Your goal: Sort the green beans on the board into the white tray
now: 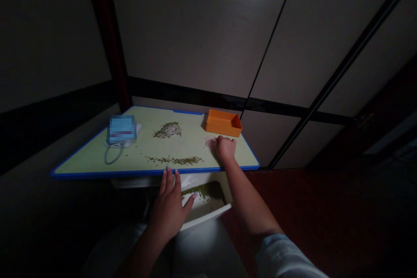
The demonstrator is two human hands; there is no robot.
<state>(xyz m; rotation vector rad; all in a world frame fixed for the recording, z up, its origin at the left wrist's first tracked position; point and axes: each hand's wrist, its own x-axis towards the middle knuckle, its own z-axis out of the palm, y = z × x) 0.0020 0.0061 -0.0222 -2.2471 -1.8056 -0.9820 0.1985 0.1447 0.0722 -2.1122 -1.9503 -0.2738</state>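
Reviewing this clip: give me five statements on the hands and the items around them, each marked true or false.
1. The orange box stands toward the right end of the tabletop. True.
2. The left hand is inside the orange box. False: it is at the tabletop's near edge, fingers spread.
3. The right hand has curled fingers and is on the near side of the orange box. True.
4. The white container below the tabletop is empty. False: green bits lie in it.
5. Two separate patches of small bits lie on the tabletop, one nearer its front edge. True.
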